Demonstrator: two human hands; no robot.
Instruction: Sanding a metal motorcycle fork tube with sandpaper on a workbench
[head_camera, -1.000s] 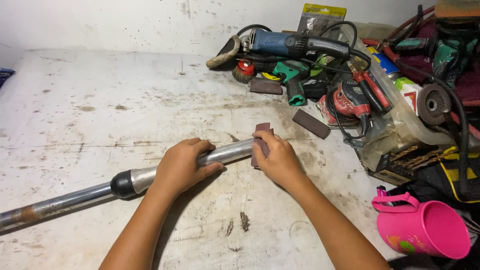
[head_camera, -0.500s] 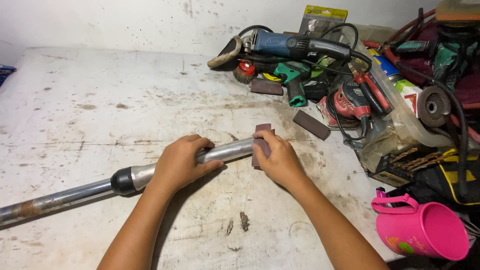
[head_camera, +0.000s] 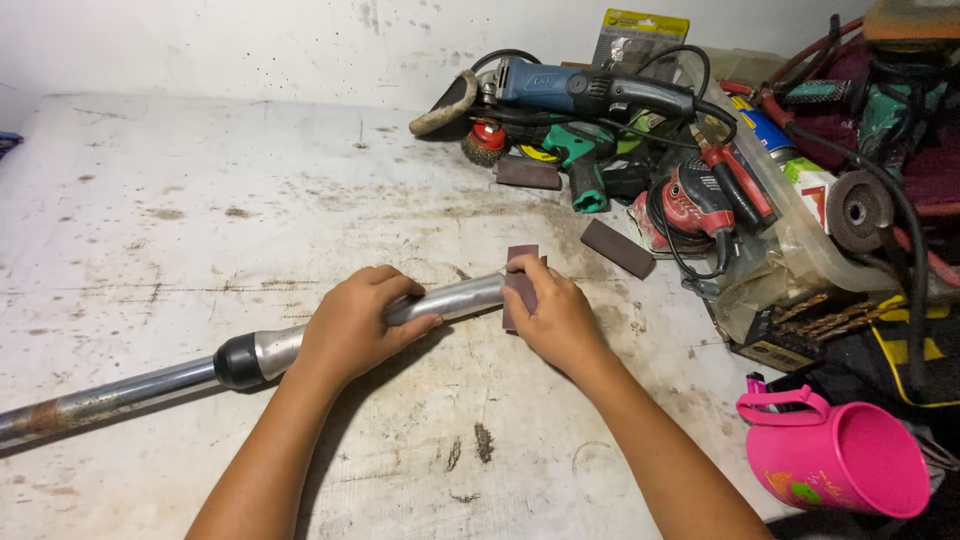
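Two hands on metal tube (head_camera: 455, 298): left hand (head_camera: 355, 330) clamps it, right hand (head_camera: 555, 320) pinches sandpaper (head_camera: 520, 285) over its end; I judge tube may roll if clamp loosens

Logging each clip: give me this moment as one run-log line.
left hand: grips metal tube | right hand: presses sandpaper piece around tube end | surface: stained white table

Glossy metal tube (head_camera: 450, 298), rough sandpaper (head_camera: 520, 285), scuffed table (head_camera: 200, 200).
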